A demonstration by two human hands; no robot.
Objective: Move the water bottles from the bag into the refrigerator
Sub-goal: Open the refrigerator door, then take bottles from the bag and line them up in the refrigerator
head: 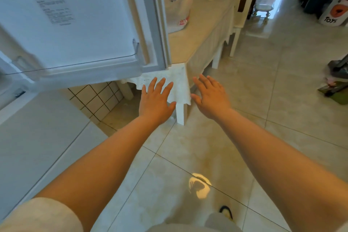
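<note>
Nearest the cam: a pale sleeve [43,216] at bottom left and a slippered foot [227,212] on the tiled floor [188,156]. Both forearms are reaching fwd. The left hand [155,100] is hovering palm-down w/ fingers straight and spread, holding nothing. The right hand [211,95] is doing the same, fingers straight and slightly apart, also holding nothing. Both are hanging in the air near the table's front corner, not touching it as far as I can tell.

The task's stuff is sitting further back: a white plastic bag [178,2] is standing on the table [203,30], right beside the open refrigerator door [79,24]. Bottle caps and shapes are showing thru the plastic, but blurred, so the count is unclear. The fridge interior isn't showing.

Risks, as I'm judging it:
- The door edge is sitting just beside the bag, so an arm reaching in could bump it or swing it.
- The thin bag is probably going to sag or tip when one bottle is pulled, spilling the rest off the table edge.
- The tablecloth [175,84] is hanging loose; snagging it could drag the bag.
- The floor is looking glossy, so a slip is possible while turning w/ full hands.
</note>
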